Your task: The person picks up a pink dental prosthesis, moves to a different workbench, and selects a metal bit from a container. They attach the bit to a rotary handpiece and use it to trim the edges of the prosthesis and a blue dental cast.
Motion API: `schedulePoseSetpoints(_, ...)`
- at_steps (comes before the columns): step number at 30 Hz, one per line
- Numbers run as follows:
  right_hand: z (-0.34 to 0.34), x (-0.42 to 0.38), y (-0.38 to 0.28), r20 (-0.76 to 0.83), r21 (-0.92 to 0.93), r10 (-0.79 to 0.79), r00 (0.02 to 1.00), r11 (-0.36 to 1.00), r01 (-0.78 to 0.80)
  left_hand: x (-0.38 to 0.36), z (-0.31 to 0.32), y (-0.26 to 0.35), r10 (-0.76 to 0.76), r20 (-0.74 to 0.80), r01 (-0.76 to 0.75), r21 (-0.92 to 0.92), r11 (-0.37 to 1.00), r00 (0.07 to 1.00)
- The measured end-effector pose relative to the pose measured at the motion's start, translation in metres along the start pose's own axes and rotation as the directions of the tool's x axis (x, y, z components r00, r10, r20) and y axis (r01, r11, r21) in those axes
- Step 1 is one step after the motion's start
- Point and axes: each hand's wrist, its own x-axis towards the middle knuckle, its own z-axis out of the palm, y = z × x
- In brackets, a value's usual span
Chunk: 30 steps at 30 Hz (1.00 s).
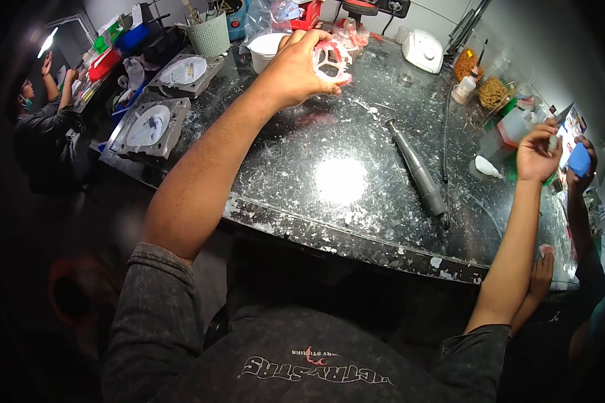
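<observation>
My left hand (pixel 296 70) is raised over the back of the bench, fingers and thumb closed around the rim of a pink-and-white dental piece (pixel 318 55) with openings through its middle. Off to the right, my right hand (pixel 538 156) is lifted near the bench's right side. Its fingers are curled around a small greyish piece (pixel 553 143), too small to name. Between the two hands, a grey rotary handpiece (pixel 418 169) lies on the bench, its cord running toward the back.
The dark bench (pixel 282 181) is spattered white. Two flasks with white plaster (pixel 153 124) (pixel 185 70) stand left. A white bowl (pixel 262 48) is behind my left hand. Another person's hand (pixel 583 176) holds something blue (pixel 579 160) at right; a person (pixel 47 127) works far left.
</observation>
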Motion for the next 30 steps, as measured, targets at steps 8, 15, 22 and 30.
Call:
schedulePoseSetpoints(8,0.074,-0.043,0.168,-0.592,-0.739,0.408,0.695,-0.618,-0.268,-0.005,0.006,0.013,0.108,-0.082,-0.104,0.052,0.993,0.991)
schedulePoseSetpoints(15,0.088,-0.062,0.189,-0.416,-0.676,0.452,0.789,-0.734,0.064,-0.008,0.015,0.026,-0.013,0.041,0.027,-0.368,0.930,0.999)
schedulePoseSetpoints(22,0.043,-0.024,0.180,-0.347,-0.932,0.194,0.918,-0.181,-0.314,-0.003,0.017,0.018,-0.077,0.130,0.126,-0.429,0.894,0.988)
schedulePoseSetpoints(30,0.025,-0.033,0.184,0.043,-0.868,0.052,0.998,-0.493,0.063,-0.004,0.007,0.029,-0.062,0.580,0.583,-0.811,0.049,0.812)
